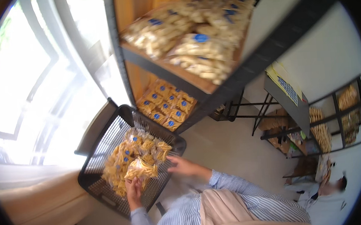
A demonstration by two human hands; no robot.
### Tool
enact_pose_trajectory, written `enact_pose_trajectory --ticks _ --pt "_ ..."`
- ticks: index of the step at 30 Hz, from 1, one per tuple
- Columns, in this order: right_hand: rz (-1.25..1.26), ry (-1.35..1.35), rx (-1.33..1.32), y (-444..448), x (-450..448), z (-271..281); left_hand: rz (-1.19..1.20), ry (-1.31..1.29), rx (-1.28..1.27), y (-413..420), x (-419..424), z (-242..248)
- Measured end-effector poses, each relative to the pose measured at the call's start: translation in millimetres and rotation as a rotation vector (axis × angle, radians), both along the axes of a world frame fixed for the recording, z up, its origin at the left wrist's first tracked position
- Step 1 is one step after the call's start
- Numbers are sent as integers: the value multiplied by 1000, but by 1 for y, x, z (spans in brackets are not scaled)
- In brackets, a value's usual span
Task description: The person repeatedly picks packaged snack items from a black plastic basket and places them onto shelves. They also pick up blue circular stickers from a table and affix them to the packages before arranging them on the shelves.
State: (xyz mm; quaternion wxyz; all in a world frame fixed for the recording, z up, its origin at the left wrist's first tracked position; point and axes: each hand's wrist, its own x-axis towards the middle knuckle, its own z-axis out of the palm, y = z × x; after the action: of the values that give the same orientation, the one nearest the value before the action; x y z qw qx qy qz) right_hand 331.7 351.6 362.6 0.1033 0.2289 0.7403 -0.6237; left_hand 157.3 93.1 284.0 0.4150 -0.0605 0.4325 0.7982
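Observation:
My left hand (pixel 134 191) holds a clear bag of yellow, stick-shaped snacks (pixel 141 169) by its lower left end. Beneath it, a black mesh plastic basket (pixel 96 148) contains a heap of similar small bags (pixel 118 160), some bearing round blue stickers. With its fingers apart and nothing in them, my right hand (pixel 181 166) hovers at the right side of the heap, near the basket's edge. Whether its fingertips touch a bag cannot be told.
A black metal rack (pixel 171 72) stands beyond the basket, with large bags of pale snacks (pixel 201 54) above and rows of small stickered bags (pixel 165 104) below. Curtain fabric (pixel 45 197) hangs at left. A grey table (pixel 288 101) and a person (pixel 326 196) are at right.

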Motion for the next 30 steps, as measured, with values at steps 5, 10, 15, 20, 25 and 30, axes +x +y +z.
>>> enact_pose_trajectory --ticks 5,10,15,20,25,30 --pt "-204 217 -397 -11 11 57 -233 64 130 62 37 79" --pt "-336 354 -275 6 73 116 -439 108 233 123 84 139" --pt "-417 466 -200 24 147 139 -630 121 378 168 134 166" --pt "-496 496 70 34 205 162 -806 86 396 199 181 173" --pt "-633 256 77 41 265 181 -825 23 406 214 224 173" --pt "-726 198 -7 47 306 187 -793 -46 412 226 261 183"
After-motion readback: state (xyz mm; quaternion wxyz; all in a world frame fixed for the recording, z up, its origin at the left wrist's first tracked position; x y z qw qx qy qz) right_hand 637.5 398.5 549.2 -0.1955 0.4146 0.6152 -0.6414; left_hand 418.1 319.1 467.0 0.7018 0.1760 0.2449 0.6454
